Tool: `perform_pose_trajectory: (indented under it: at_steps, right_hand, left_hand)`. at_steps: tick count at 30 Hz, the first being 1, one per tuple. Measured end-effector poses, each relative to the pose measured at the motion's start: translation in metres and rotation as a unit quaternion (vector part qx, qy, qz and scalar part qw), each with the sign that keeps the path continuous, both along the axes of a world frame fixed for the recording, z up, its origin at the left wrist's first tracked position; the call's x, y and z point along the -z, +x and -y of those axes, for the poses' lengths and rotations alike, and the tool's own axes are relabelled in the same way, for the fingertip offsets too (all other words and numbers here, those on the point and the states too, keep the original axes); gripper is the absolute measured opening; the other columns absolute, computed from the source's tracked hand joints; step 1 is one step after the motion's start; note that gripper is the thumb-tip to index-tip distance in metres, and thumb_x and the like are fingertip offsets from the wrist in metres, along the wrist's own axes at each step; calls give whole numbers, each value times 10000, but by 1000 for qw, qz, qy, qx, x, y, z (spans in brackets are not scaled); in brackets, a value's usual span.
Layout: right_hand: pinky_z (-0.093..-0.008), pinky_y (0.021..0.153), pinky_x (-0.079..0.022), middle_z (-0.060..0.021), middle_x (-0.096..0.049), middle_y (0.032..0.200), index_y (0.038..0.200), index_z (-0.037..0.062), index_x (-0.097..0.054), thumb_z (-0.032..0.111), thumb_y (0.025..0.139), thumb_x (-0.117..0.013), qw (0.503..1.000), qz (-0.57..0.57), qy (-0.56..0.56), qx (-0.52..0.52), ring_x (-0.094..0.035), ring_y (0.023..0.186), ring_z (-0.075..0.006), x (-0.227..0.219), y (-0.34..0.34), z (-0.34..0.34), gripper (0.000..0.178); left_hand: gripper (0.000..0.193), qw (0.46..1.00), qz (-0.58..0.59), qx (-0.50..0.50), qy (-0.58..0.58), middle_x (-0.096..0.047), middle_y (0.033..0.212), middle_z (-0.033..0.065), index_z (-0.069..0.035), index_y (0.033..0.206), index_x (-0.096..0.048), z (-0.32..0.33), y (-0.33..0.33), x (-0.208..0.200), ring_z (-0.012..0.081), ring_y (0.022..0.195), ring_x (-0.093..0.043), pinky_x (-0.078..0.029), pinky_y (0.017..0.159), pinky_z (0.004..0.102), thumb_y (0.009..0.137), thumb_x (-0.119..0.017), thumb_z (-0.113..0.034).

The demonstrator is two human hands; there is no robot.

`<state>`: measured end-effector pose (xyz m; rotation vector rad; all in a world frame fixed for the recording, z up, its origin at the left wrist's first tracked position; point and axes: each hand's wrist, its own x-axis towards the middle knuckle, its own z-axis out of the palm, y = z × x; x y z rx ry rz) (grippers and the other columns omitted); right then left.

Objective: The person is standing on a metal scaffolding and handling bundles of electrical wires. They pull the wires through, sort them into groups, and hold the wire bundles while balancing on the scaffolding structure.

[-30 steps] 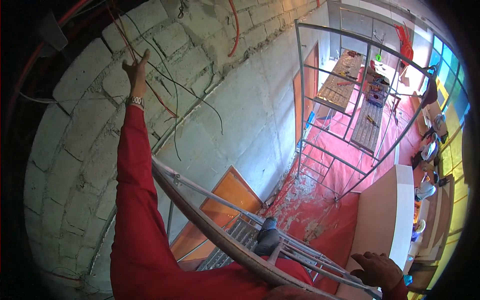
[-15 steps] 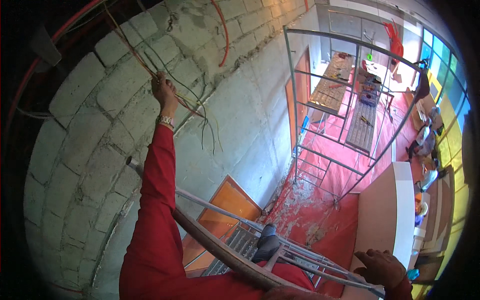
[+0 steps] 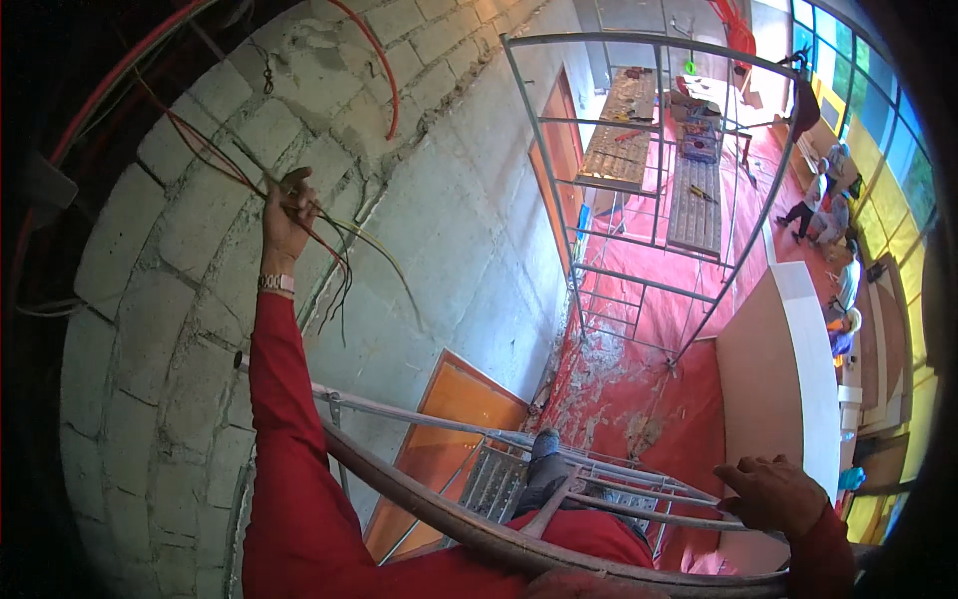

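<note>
My left hand is raised against the block wall, closed around a bundle of thin electrical wires. Red, green and dark strands run down into the grip from the upper left. Their loose ends hang out past my fingers on the right, yellow-green and dark. A metal-banded watch is on that wrist. At the lower right, my right hand hovers by the scaffold's metal rails. Its fingers are loosely bent, thumb apart, with nothing visible in them.
A curved scaffold pipe crosses in front of my body. Below are a metal platform and an orange door. Another scaffold frame bears planks with tools. Red conduit hangs from the wall. Several people are far right.
My left hand has moved a little left and down in the picture, still gripping the wires, and the fingers have shifted on them. The whole view has also shifted. My right hand stays near the rails.
</note>
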<state>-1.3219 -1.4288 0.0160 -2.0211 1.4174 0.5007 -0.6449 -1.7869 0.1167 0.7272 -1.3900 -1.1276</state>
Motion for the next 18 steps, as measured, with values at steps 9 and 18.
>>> perform_pose_trajectory:
  at_steps: [9, 18]
  right_hand:
    - [-516, 814, -538, -150, -694, 976, 1243, 107, -610, 325, 923, -732, 998, 13, -62, -12, -716, 932, -339, 5, -6, -10, 406]
    - [-501, 790, -578, -162, -698, 971, 1184, 32, -621, 274, 901, -750, 988, 86, -126, -14, -726, 894, -345, 28, -25, -16, 394]
  left_hand:
    - [665, 862, 305, -392, -104, -546, 1203, 90, -45, 1468, -404, 4, 7, 59, 198, 1074, -516, -452, 982, 424, 1006, -667, -443]
    - [866, 622, 657, -424, -44, -414, 1590, 213, -112, 1639, -265, -48, -5, 47, 360, 1440, -452, -396, 1144, 525, 1005, -556, -624]
